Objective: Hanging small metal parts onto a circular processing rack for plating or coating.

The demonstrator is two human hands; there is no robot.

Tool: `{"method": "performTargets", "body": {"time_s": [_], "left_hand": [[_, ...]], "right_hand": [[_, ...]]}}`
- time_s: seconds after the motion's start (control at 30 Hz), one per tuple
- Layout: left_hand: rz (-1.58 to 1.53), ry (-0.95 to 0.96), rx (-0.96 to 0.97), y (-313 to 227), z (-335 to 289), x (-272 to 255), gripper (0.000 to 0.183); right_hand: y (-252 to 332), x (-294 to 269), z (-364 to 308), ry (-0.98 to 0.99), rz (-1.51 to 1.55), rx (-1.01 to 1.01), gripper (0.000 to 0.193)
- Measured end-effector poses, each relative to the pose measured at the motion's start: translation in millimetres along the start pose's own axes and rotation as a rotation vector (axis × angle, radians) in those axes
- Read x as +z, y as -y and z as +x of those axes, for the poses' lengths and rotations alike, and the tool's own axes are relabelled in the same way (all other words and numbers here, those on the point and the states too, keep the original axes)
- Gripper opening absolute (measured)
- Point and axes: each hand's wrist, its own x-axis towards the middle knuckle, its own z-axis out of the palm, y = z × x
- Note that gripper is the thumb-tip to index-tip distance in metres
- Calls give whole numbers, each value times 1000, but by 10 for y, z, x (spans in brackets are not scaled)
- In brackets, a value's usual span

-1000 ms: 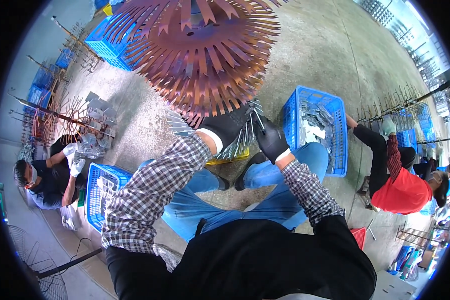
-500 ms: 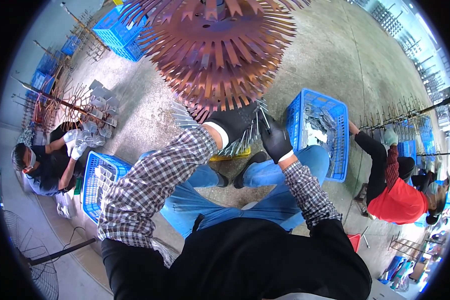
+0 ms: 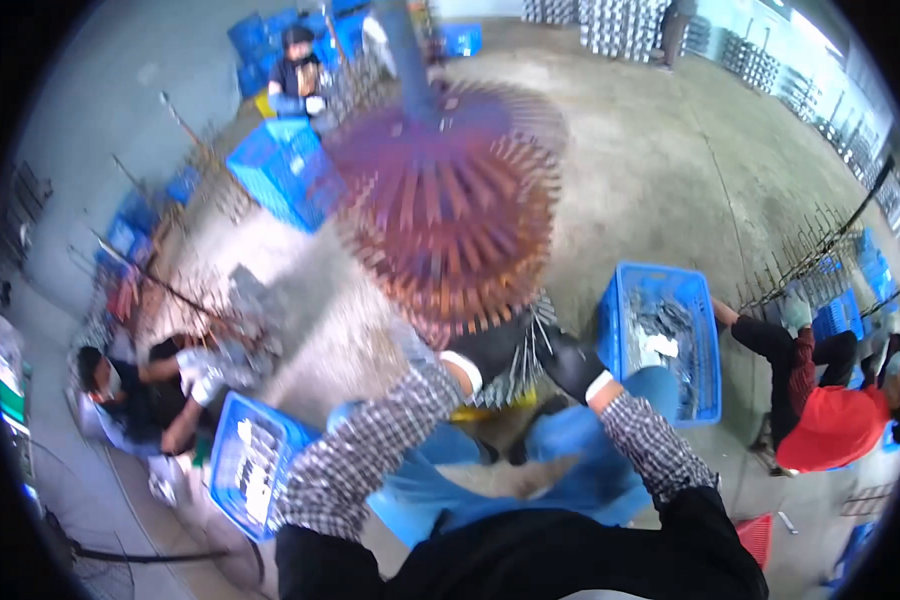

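Note:
In front of me stands a tiered rack (image 3: 440, 200) of copper-brown pronged discs on a central pole. Thin silvery metal strips (image 3: 518, 378) fan out from its lowest tier. My left hand (image 3: 498, 346), in a black glove, lies against that tier; its fingers are hidden and blurred. Just right of it, my black-gloved right hand (image 3: 574, 368) is closed, with its fingertips pinching the end of a thin strip at the edge of the fan.
A blue crate (image 3: 710, 350) of metal pieces stands right of my knees, another blue crate (image 3: 232, 490) to the left. Co-workers sit left (image 3: 135, 385), right (image 3: 830, 430) and far left (image 3: 298, 75). A yellow object (image 3: 465, 412) lies below the rack.
My view has tilted up, so the rack, crates and hands sit lower and more of the far floor shows. Both hands stay at the lowest tier. The rack's upper discs look blurred now.

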Motion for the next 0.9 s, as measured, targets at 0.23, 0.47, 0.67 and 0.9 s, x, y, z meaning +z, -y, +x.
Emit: {"method": "performTargets", "body": {"time_s": [0.23, 0.47, 0.67, 0.9], "left_hand": [[173, 102, 157, 96, -96, -27, 54], [113, 109, 183, -60, -115, -542, 54], [-42, 54, 273, -153, 5, -693, 50], [-76, 108, 201, -113, -25, -635, 48]], "right_hand": [[73, 43, -108, -229, 109, 31, 58], [154, -159, -93, -104, 226, 88, 61], [-50, -154, -207, -26, 440, 28, 64], [-161, -220, -289, -3, 649, -47, 66]]}}
